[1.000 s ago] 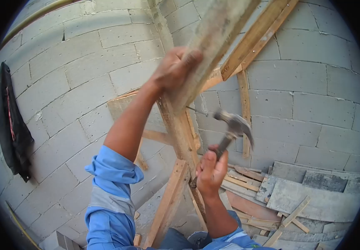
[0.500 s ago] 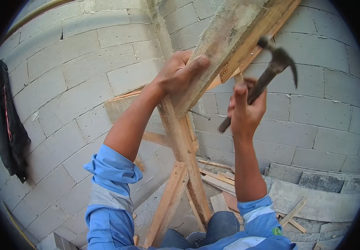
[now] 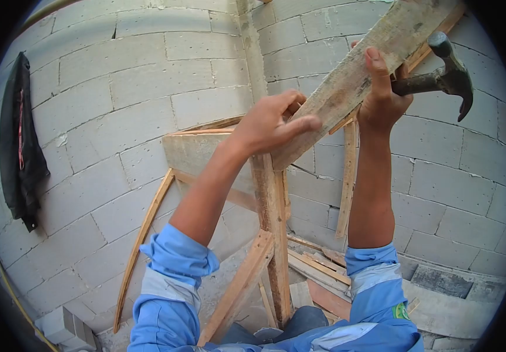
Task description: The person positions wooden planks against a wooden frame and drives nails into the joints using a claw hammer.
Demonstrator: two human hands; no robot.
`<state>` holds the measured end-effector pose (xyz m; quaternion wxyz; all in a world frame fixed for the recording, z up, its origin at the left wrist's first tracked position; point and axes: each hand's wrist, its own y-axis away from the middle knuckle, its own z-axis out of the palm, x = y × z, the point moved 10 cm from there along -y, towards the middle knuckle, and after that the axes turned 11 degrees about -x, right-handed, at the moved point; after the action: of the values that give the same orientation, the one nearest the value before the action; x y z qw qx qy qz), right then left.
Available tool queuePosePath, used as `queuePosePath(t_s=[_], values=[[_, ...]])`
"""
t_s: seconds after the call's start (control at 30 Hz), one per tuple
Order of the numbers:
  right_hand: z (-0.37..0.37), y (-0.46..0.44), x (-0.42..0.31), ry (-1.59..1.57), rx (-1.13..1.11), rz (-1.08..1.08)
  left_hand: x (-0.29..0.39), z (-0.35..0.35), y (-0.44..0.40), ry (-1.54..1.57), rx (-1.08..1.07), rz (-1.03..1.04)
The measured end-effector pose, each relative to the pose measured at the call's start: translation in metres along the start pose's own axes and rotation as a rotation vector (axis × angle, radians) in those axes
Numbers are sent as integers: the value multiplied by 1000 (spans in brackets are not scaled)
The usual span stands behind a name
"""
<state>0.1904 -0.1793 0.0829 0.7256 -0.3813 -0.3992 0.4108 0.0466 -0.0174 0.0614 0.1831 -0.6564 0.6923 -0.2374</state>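
Behind the grip, a block wall [image 3: 141, 64] is noted. Placing of board [image 3: 347, 88] is judged underway: hammer [image 3: 432, 81] and board clasped by right hand [image 3: 383, 101]; left hand [image 3: 272, 121], lower, half-curled, hold unclear; steadying needed.

Both forearms [image 3: 372, 193] reach up and forward. The left grip [image 3: 272, 122] leans inward, thumb [image 3: 304, 124] extended, fingers [image 3: 289, 98] partly hidden, perhaps curled; the right grip [image 3: 382, 102] rises higher, clenched, thumb upright.
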Motion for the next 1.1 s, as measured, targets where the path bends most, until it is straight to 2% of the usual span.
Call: queuePosePath(t_s=[0.1, 0.13, 0.23, 0.33, 0.5, 0.73, 0.83, 0.93, 1.03, 1.1], values=[[2, 3, -9, 58, 33, -15, 18, 5, 73, -492, 412, 204], [2, 4, -10, 59, 41, -22, 3, 20, 86, -524, 361, 91], [4, 6, -12, 84, 57, -28, -26, 36, 103, -343, 499, 17], [7, 6, -20, 153, 58, -45, -35, 38, 102, -214, 538, 92], [2, 4, -19, 236, 76, -20, -33, 34, 103, -212, 547, 158], [2, 7, -8, 68, 141, 47, -30, 31, 103, -266, 559, 140], [-1, 7, -10, 72, 126, 51, -33, 35, 97, -228, 485, -76], [0, 4, -7, 59, 86, 37, -15, 38, 85, -408, 428, -251], [-2, 3, -9, 115, 72, 16, -14, 40, 89, -332, 579, -64], [6, 3, -13, 59, 46, 21, -14, 43, 88, -308, 595, -14]])
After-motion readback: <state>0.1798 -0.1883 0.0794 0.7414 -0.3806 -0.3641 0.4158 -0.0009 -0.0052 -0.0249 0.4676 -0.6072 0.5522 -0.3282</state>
